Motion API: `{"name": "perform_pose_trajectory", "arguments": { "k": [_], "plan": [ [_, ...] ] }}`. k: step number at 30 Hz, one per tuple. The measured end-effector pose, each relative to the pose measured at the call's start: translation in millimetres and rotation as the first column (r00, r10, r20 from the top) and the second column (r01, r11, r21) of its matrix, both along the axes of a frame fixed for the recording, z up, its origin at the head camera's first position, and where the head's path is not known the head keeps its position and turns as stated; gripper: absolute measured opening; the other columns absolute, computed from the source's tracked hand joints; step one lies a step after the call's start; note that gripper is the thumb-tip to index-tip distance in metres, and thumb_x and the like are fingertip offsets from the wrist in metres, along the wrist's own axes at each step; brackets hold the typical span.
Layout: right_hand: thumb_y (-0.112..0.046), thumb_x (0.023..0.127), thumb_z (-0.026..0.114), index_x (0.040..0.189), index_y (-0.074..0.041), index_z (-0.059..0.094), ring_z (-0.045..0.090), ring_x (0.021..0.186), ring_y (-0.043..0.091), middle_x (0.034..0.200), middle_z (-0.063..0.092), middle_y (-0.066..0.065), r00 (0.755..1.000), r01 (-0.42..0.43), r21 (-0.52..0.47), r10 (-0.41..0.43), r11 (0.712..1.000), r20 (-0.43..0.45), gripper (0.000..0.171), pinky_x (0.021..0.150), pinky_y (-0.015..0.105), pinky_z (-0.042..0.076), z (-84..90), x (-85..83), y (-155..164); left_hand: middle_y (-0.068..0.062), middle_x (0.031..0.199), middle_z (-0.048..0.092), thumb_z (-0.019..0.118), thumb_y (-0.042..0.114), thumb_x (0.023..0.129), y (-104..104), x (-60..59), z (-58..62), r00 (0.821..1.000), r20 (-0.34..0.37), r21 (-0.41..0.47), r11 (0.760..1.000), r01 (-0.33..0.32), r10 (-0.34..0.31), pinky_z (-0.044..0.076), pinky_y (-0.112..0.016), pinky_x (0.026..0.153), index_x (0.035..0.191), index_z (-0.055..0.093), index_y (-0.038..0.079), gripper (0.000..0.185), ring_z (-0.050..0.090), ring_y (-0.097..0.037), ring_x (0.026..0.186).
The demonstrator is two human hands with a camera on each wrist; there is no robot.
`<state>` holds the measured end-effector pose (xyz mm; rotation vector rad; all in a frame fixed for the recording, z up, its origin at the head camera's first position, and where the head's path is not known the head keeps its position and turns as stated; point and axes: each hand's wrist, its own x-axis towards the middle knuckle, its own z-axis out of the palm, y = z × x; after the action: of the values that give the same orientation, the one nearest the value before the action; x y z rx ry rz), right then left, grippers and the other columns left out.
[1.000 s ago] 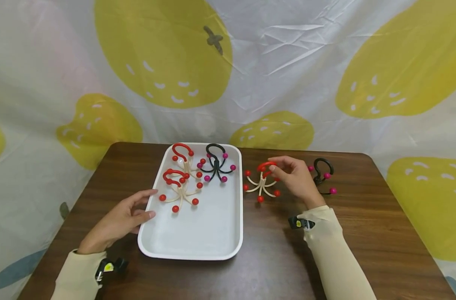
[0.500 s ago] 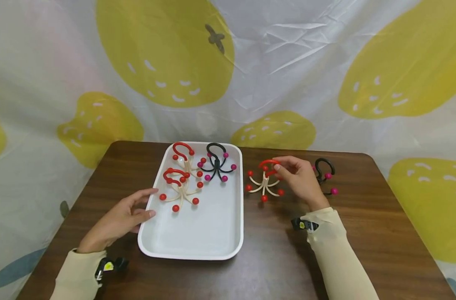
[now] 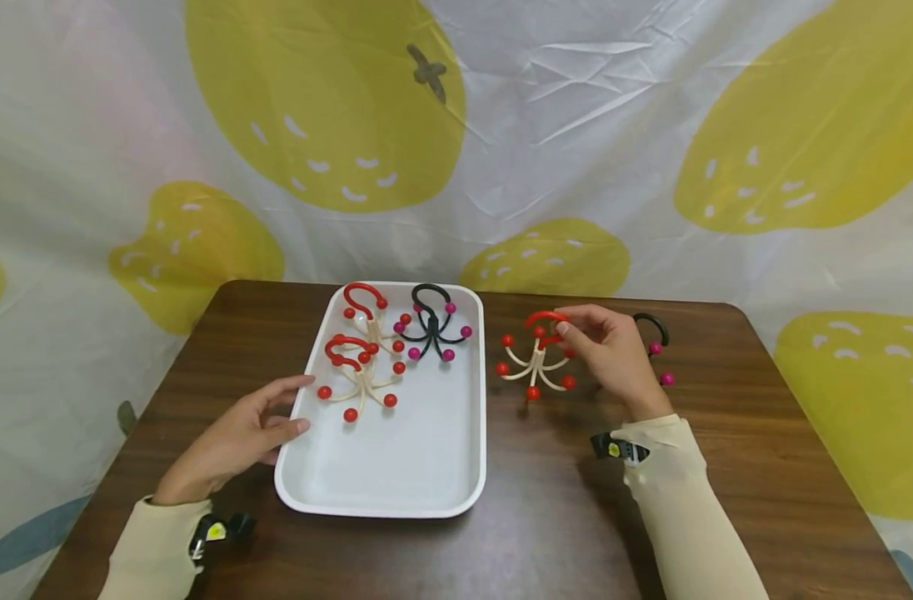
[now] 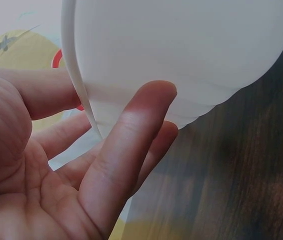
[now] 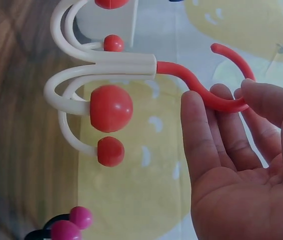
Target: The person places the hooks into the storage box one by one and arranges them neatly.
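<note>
Since the earlier frame we had lifted the red-and-cream hook [image 3: 537, 358] a little off the table [image 3: 711, 450], our right hand [image 3: 610, 354] pinching its red loop between thumb and fingertips [image 5: 201, 112], the cream arms hanging below; the black hook [image 3: 655, 350] lay just behind that hand; our left hand [image 3: 235, 442] rested with fingers relaxed against the near left rim of the white tray [image 3: 396, 467], steadying it; we judged it best to keep the pinch firm and carry the hook high over the rim, clear of the three hooks at the tray's far end.
</note>
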<state>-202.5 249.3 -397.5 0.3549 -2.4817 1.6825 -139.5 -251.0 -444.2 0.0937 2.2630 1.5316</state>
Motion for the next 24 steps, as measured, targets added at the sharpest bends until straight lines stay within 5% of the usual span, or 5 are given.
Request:
{"name": "perform_pose_trajectory", "arguments": {
  "k": [13, 19, 24],
  "plan": [
    [-0.018, 0.103, 0.072, 0.127, 0.0, 0.073, 0.078, 0.084, 0.008, 0.107, 0.081, 0.006, 0.998, 0.002, -0.006, -0.003, 1.0, -0.07, 0.03, 0.076, 0.031, 0.066, 23.5, 7.6, -12, -0.028, 0.153, 0.047, 0.073, 0.016, 0.101, 0, 0.3, -1.7, 1.0, -0.005, -0.007, 1.0, -0.006, 0.006, 0.067, -0.046, 0.076, 0.165, 0.035, 0.017, 0.074, 0.071, -0.033, 0.115],
    [-0.015, 0.102, 0.072, 0.126, 0.001, 0.073, 0.078, 0.086, 0.009, 0.102, 0.08, -0.006, 0.996, -0.018, -0.037, 0.015, 0.999, -0.093, 0.029, 0.077, 0.033, 0.066, 34.3, 13.5, -21, -0.029, 0.153, 0.046, 0.072, 0.014, 0.102, 0, -0.9, -1.9, 1.0, -0.009, 0.007, 1.0, -0.001, 0.001, 0.067, -0.046, 0.074, 0.165, 0.036, 0.016, 0.073, 0.071, -0.033, 0.115],
    [-0.016, 0.102, 0.073, 0.124, -0.003, 0.075, 0.079, 0.088, 0.012, 0.103, 0.082, -0.004, 0.993, -0.04, -0.043, 0.035, 0.998, -0.115, 0.025, 0.075, 0.034, 0.066, 43.8, 18.7, -30, -0.028, 0.153, 0.046, 0.072, 0.014, 0.102, 1, -1.5, -2.5, 1.0, 0.001, -0.013, 1.0, -0.009, 0.009, 0.067, -0.046, 0.074, 0.165, 0.036, 0.018, 0.072, 0.071, -0.032, 0.115]
  ]
}}
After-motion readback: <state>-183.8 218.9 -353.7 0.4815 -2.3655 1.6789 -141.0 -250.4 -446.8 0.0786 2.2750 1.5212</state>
